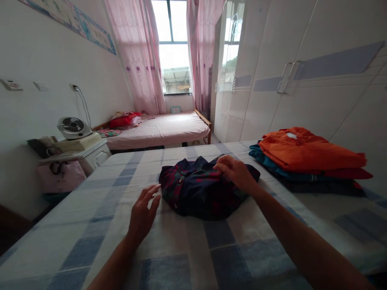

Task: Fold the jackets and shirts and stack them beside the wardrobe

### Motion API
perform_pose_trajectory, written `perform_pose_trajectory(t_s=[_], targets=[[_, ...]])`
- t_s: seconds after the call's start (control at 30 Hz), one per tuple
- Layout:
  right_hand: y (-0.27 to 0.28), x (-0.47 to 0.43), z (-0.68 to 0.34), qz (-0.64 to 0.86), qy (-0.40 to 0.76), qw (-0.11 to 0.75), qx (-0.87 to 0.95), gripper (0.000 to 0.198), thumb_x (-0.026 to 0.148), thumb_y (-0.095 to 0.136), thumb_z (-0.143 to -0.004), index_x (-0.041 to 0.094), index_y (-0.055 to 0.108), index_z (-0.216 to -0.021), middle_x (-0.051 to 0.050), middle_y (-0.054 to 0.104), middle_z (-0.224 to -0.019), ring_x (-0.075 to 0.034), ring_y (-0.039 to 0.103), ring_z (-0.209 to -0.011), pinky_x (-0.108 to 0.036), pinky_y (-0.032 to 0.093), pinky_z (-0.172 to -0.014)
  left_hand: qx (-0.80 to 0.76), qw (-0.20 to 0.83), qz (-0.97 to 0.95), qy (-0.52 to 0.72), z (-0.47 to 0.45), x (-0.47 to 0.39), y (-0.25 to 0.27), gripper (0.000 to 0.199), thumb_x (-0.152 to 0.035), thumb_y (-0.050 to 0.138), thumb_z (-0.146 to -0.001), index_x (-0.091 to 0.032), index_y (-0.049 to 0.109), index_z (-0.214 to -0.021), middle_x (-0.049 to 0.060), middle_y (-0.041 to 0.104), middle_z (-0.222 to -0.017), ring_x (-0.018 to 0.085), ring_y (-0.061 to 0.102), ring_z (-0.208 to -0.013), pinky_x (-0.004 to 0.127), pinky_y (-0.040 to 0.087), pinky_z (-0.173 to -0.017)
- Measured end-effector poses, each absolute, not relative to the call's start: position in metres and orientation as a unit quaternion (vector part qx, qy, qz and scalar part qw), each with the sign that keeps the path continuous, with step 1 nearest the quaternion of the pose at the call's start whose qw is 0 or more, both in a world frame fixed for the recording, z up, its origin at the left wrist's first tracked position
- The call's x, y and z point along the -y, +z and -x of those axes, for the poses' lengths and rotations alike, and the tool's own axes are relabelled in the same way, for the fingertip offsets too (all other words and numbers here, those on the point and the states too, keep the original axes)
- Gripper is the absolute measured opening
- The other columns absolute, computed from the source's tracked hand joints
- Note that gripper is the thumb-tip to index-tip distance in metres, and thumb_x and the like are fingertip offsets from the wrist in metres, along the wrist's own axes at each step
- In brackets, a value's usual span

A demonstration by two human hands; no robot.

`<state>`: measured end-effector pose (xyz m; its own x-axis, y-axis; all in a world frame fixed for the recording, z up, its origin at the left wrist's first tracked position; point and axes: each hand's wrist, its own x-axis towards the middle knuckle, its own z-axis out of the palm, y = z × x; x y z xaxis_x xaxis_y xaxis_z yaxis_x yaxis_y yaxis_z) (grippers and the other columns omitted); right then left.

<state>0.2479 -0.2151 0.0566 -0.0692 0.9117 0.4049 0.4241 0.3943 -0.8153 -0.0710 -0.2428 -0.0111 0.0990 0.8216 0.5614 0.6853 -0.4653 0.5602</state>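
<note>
A dark plaid shirt in navy, red and green lies bunched on the bed in front of me, its collar and buttons showing on the left part. Beside its left edge is my left hand, fingers apart and holding nothing, with the fingertips at the cloth. Over the shirt's upper right part is my right hand, its fingers loosely bent and spaced. Whether those fingertips press on the fabric is hard to see.
To the right rests a stack of folded clothes, an orange garment on top. The bed has a blue and white checked sheet. Beyond are a second bed, a small fan on a cabinet, and a white wardrobe.
</note>
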Motion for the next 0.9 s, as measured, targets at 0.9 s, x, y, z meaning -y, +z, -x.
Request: perform_pose_trajectory(t_s=[0.9], targets=[[-0.041, 0.172, -0.370, 0.695, 0.173, 0.542, 0.440, 0.013, 0.018, 0.048, -0.072, 0.016, 0.059, -0.080, -0.004, 0.069, -0.068, -0.011, 0.061, -0.051, -0.022, 0.045, -0.050, -0.546, -0.060, -0.595, 0.587, 0.065, 0.236, 0.149, 0.045, -0.037, 0.057, -0.078, -0.022, 0.050, -0.120, 0.000, 0.058, -0.115, 0.024, 0.057, -0.107, 0.043, 0.046, -0.095]])
